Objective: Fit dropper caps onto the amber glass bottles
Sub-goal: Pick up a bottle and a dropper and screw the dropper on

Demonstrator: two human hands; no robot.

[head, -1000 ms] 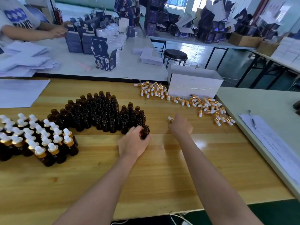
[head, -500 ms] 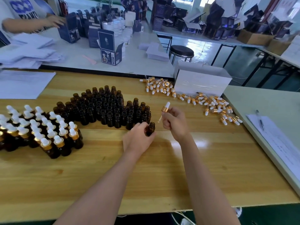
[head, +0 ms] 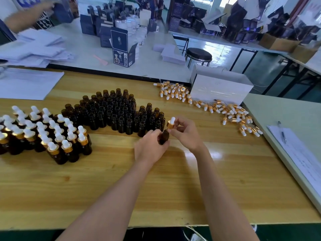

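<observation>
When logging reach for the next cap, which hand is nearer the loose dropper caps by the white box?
Right. The right hand, pinching one dropper cap, sits left of the loose dropper caps, nearer the person; the left hand, gripping an amber bottle, lies farther left.

One view only: a wide-angle camera at head height, facing forward and down. The table [head: 104, 188] lies close below; a farther bench [head: 83, 47] fills the upper frame.

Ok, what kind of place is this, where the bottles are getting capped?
Most likely a small packing workshop: rows of uncapped amber bottles beside capped ones, a loose heap of dropper caps, and stacks of dark product cartons behind.
</observation>
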